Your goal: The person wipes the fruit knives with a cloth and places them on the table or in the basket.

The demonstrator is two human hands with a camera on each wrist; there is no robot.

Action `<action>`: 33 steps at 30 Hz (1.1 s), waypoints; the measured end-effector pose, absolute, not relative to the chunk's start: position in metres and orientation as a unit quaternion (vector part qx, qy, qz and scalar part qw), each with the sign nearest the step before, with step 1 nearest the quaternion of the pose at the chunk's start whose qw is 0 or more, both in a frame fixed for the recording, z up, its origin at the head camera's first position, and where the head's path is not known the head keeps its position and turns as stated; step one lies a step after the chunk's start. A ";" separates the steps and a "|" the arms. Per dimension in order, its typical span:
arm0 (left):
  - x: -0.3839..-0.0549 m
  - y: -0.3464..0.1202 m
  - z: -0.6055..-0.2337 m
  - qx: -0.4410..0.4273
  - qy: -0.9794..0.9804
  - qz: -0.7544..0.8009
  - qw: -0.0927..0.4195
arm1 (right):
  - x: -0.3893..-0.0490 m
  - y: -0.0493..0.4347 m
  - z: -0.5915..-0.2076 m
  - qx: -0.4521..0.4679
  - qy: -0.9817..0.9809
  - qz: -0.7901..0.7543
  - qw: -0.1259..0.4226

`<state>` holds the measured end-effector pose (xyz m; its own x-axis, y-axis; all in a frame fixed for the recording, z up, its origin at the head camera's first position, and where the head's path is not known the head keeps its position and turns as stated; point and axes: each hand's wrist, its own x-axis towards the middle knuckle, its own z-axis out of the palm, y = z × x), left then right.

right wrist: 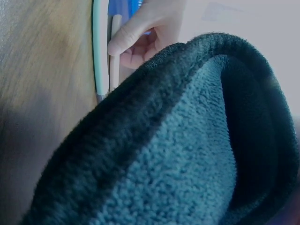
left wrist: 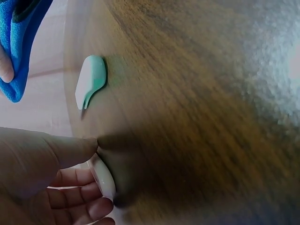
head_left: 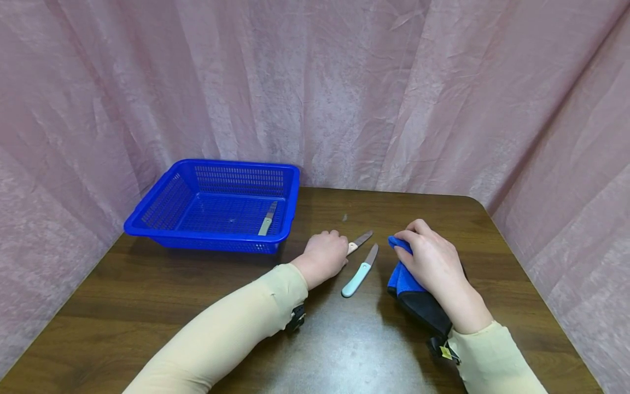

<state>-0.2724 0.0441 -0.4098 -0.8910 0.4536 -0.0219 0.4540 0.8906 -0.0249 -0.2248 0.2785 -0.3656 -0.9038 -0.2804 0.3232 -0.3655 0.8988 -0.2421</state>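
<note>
In the head view my left hand [head_left: 326, 254] grips the handle of a cream-handled knife [head_left: 352, 247], its blade pointing away to the right. The left wrist view shows thumb and fingers on opposite sides of that pale handle [left wrist: 104, 178], close over the table. A second knife, with a mint-green handle [head_left: 356, 280], lies on the table between my hands. My right hand [head_left: 433, 257] pinches a folded blue cloth [head_left: 406, 278] with a black edge. In the right wrist view the cloth [right wrist: 173, 173] fills most of the picture and hides the right fingers.
A blue plastic basket [head_left: 211, 241] stands at the back left, with another knife [head_left: 267, 220] of pale handle lying inside at its right end. The brown wooden table [head_left: 325, 345] ends at the back against a pink curtain [head_left: 344, 98].
</note>
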 end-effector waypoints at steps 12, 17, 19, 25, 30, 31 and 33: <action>-0.273 0.045 -0.410 0.217 0.976 -0.004 -0.007 | -0.225 0.279 -0.365 0.169 -0.963 0.151 0.143; -0.279 0.047 -0.417 0.227 0.974 -0.019 -0.014 | -0.224 0.279 -0.365 0.170 -0.963 0.151 0.144; -0.280 0.048 -0.417 0.232 0.972 -0.028 -0.018 | -0.224 0.279 -0.364 0.170 -0.963 0.151 0.144; -0.272 0.050 -0.405 0.231 0.972 -0.042 -0.015 | -0.223 0.278 -0.363 0.169 -0.963 0.150 0.143; -0.270 0.049 -0.404 0.249 0.967 -0.059 -0.014 | -0.223 0.277 -0.363 0.169 -0.964 0.150 0.143; -0.270 0.049 -0.405 0.252 0.966 -0.061 -0.015 | -0.223 0.277 -0.363 0.168 -0.964 0.150 0.142; -0.271 0.048 -0.405 0.252 0.966 -0.059 -0.019 | -0.223 0.277 -0.364 0.168 -0.964 0.149 0.142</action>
<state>-0.2706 0.0479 -0.4049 -0.8727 0.4881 0.0077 0.4836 0.8666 -0.1227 -0.2233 0.2773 -0.3635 -0.9032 -0.2825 0.3231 -0.3668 0.8990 -0.2394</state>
